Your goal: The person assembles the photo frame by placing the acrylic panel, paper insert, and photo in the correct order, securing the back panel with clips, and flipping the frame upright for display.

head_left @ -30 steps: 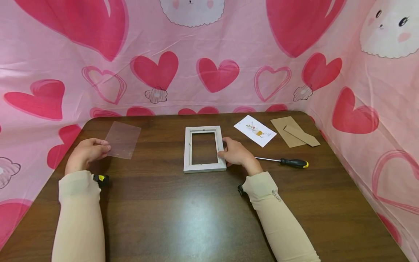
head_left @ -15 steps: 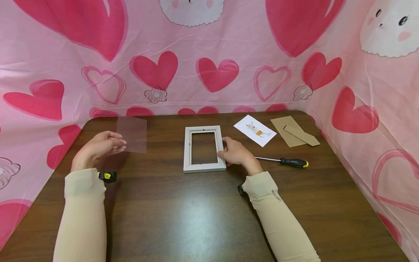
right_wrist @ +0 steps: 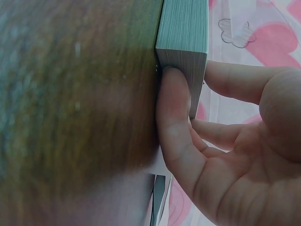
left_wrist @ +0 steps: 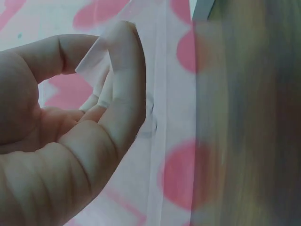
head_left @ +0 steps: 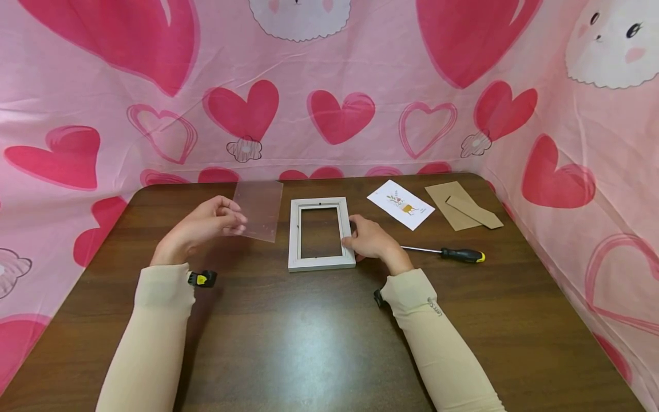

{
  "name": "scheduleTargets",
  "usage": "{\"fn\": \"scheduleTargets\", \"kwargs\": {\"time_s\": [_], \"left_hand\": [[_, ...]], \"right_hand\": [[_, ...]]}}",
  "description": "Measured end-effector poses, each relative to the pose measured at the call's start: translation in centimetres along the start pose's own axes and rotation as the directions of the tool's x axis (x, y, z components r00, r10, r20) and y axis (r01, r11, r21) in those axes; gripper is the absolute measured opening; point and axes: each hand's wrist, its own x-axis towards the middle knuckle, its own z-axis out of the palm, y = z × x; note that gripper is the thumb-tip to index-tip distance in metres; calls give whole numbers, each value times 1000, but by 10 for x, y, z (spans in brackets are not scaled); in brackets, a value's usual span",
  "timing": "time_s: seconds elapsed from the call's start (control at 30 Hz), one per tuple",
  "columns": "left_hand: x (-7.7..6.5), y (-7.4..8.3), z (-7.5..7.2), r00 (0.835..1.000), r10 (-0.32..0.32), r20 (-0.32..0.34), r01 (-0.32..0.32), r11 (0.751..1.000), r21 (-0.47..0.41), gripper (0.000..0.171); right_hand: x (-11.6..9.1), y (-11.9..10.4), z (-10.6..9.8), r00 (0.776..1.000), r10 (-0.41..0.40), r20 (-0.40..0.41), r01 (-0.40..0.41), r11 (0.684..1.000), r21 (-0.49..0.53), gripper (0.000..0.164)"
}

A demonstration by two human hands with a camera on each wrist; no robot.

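In the head view my left hand holds a clear, thin sheet by its left edge, above the table and left of the frame. The left wrist view shows a corner of that sheet pinched between thumb and finger. A white picture frame lies on the table, with the wood showing through its opening. My right hand grips the frame's right side. Seen from the right wrist, the fingers press against the frame's edge. The sheet is apart from the frame.
Behind my right hand lies a white card printed with a small animal and flowers. To its right is a brown backing board with its stand strip. A screwdriver lies right of my right hand. Pink heart-patterned cloth borders the table.
My left hand has carried the clear sheet rightward from the table's left side toward the frame, lifting and turning it slightly. The right hand and frame have stayed in place.
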Motion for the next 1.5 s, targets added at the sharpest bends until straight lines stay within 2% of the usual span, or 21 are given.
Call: {"fn": "scheduleTargets", "kwargs": {"time_s": [0.1, 0.4, 0.67, 0.97, 1.1, 1.5], "left_hand": [[5, 4, 16, 1000, 8, 18, -7, 999, -41, 35], [16, 11, 54, 999, 6, 51, -4, 999, -52, 43], [22, 7, 83, 997, 7, 77, 6, 986, -166, 43], [30, 1, 108, 997, 37, 65, -22, 977, -212, 40], [33, -1, 118, 999, 31, 45, -19, 969, -248, 39], [37, -5, 133, 999, 14, 32, -4, 957, -291, 41]], "right_hand": [[0, 0, 0, 1000, -3, 2, 3, 1000, 7, 63], [-1, -1, -1, 1000, -3, 3, 3, 1000, 10, 63], [-1, 0, 0, 1000, -3, 6, 3, 1000, 9, 63], [-1, -1, -1, 1000, -1, 4, 1, 1000, 2, 64], [-1, 0, -1, 1000, -1, 7, 1, 1000, -9, 65], [1, 0, -1, 1000, -2, 6, 2, 1000, 8, 63]]}}
